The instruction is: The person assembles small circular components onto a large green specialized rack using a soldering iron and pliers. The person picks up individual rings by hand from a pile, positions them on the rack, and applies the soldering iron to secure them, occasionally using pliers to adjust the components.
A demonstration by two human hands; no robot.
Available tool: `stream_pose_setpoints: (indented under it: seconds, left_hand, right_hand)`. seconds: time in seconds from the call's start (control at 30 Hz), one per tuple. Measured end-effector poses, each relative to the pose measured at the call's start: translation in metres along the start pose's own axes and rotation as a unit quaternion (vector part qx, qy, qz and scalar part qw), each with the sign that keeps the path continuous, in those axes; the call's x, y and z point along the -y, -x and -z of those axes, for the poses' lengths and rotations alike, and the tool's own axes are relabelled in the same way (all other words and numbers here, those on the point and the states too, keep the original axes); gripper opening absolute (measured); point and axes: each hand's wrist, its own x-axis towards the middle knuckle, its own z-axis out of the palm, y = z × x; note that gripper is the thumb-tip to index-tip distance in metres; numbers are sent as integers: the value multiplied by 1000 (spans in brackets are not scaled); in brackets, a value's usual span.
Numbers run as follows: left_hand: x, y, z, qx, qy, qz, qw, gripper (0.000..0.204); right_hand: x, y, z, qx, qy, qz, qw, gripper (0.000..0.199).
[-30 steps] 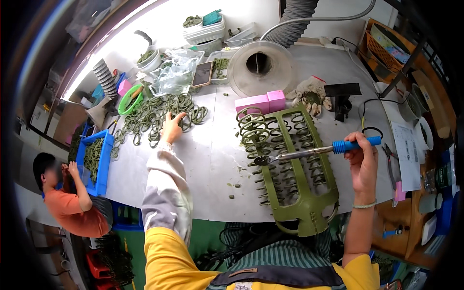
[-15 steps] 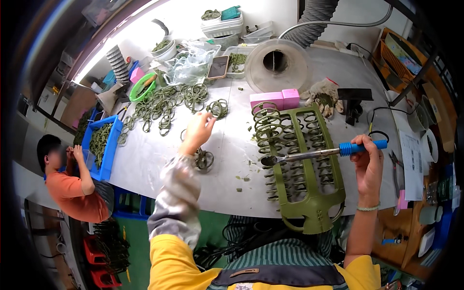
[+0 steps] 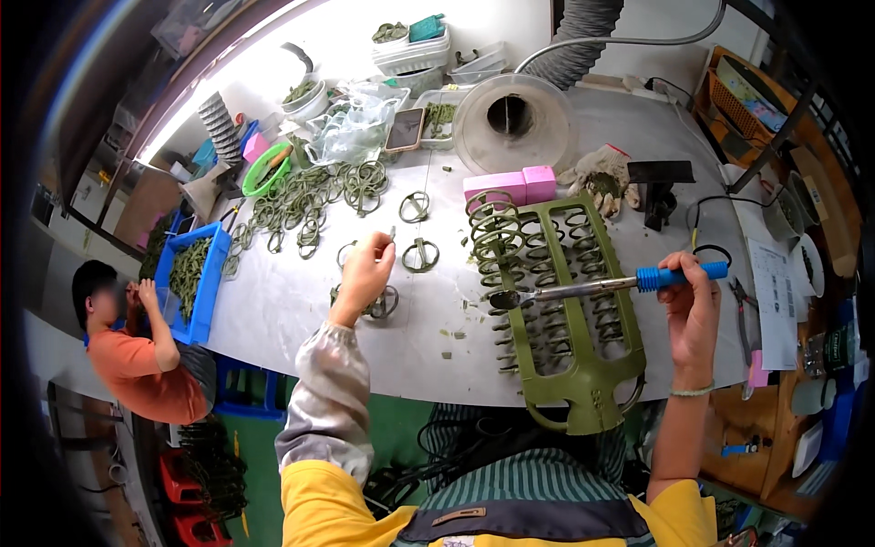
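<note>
While right grip clasps ribbed handle, metal shaft gleams.

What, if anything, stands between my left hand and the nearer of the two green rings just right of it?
Nothing visible does. That green ring lies on the gray tabletop, just right of your left hand, and the blue-handled tool in your right hand is farther right, over the green rack.

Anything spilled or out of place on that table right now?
Yes: loose green scraps lie scattered on the table left of the green rack, outside any container, like stray crumbs. Green bits also sit on the pale glove beyond the rack, an odd spot for them.
</note>
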Motion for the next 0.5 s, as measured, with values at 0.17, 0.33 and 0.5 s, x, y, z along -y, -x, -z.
stream_pose_setpoints:
  seconds: [0.17, 0.33, 0.5]
  left_hand:
    - [-46, 33, 29, 55, 133, 87, 986, 21]
    - [-107, 53, 21, 133, 173, -37, 975, 30]
    - [-152, 42, -8, 134, 102, -118, 979, 26]
  right_hand:
    - [-2, -1, 3, 3, -1, 4, 1000, 20]
    - [-5, -3, 0, 3, 7, 4, 1000, 20]
    - [-11, -6, 5, -15, 11, 16, 1000, 20]
